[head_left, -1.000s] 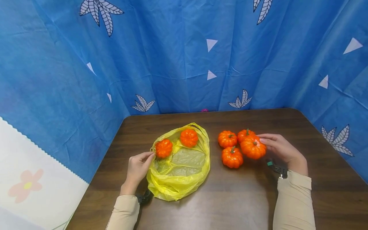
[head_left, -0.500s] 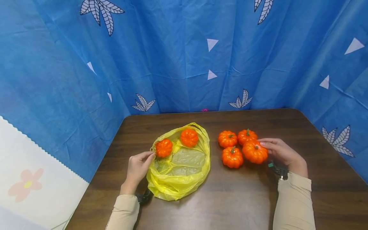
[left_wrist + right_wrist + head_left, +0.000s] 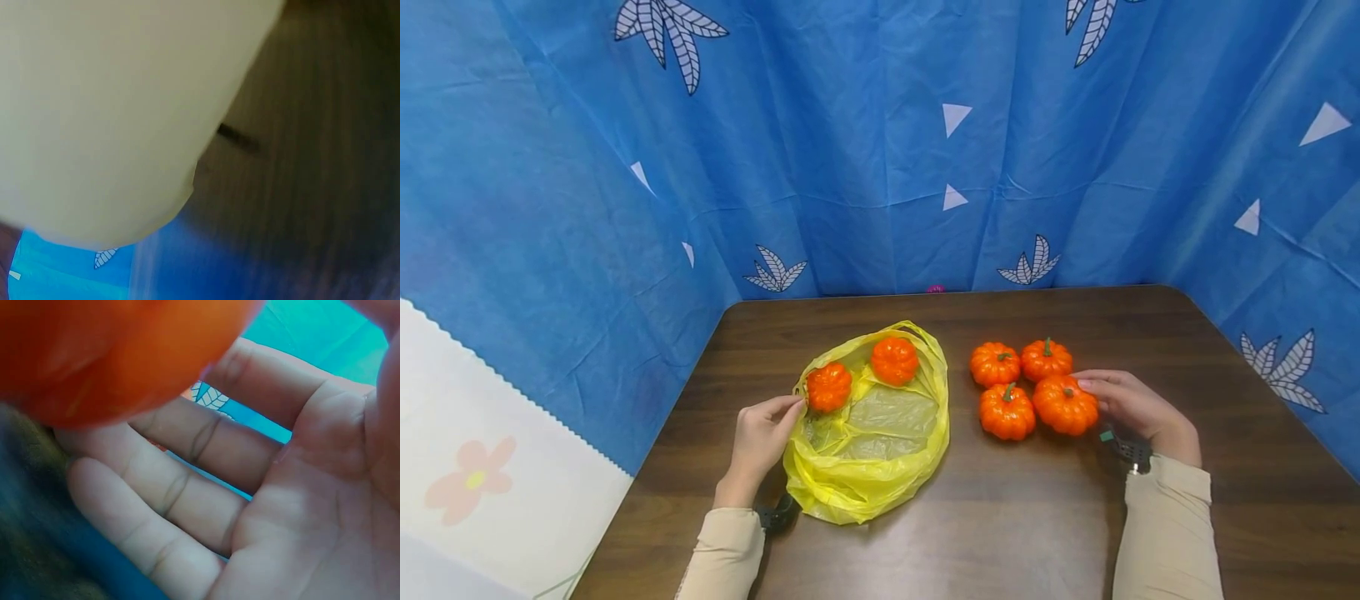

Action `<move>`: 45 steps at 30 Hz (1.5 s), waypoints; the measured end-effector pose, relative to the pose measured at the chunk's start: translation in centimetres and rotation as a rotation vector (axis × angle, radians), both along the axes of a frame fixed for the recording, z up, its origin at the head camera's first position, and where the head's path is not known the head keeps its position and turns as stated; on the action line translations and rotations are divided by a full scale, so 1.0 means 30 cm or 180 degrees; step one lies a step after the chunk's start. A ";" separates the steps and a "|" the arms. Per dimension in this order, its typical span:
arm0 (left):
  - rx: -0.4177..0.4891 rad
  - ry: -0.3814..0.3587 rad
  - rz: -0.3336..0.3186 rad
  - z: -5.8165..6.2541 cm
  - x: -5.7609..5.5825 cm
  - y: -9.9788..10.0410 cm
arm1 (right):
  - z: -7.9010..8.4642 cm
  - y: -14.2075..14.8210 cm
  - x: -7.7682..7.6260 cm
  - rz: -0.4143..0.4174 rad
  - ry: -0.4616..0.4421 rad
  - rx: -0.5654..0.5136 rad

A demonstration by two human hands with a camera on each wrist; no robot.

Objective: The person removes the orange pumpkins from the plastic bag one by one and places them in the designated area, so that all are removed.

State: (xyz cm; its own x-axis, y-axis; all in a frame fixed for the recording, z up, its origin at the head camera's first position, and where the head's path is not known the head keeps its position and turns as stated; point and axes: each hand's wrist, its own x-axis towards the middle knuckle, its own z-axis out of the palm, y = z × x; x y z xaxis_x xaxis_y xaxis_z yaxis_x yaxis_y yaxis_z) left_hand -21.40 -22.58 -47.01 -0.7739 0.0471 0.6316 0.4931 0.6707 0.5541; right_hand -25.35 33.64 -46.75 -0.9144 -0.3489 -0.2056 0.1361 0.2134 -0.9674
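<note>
In the head view my left hand (image 3: pixel 761 439) pinches the left rim of a yellow plastic bag (image 3: pixel 859 479), which lies with its mouth spread wide. Two small orange pumpkins, a left one (image 3: pixel 828 387) and a far one (image 3: pixel 894 361), sit inside it. My right hand (image 3: pixel 1138 406) holds another orange pumpkin (image 3: pixel 1065 405) by its right side, beside a group of three. In the right wrist view that pumpkin (image 3: pixel 119 356) lies against the fingertips, with the palm bare. A pale sleeve (image 3: pixel 112 112) covers most of the left wrist view and hides the left hand's fingers.
Three more pumpkins stand close together: a back-left one (image 3: pixel 995 364), a back-right one (image 3: pixel 1046 359) and a front one (image 3: pixel 1007 412). The dark wooden table (image 3: pixel 970 517) meets a blue curtain (image 3: pixel 880 150) behind. White cloth (image 3: pixel 482 417) hangs at the left.
My right hand has come down and slightly nearer with its pumpkin, away from the back-right pumpkin that it partly covered. The left hand and the bag have stayed put.
</note>
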 end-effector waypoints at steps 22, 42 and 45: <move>-0.0022 0.0040 -0.0005 0.001 -0.004 0.000 | -0.009 0.007 0.006 -0.0120 -0.0007 0.0596; -0.0041 0.0055 -0.0026 -0.004 -0.007 -0.001 | -0.009 -0.015 -0.001 -0.0140 0.0039 0.1071; -0.0034 0.0040 -0.0023 -0.003 -0.005 -0.001 | -0.008 -0.017 -0.002 -0.0124 0.0028 0.1045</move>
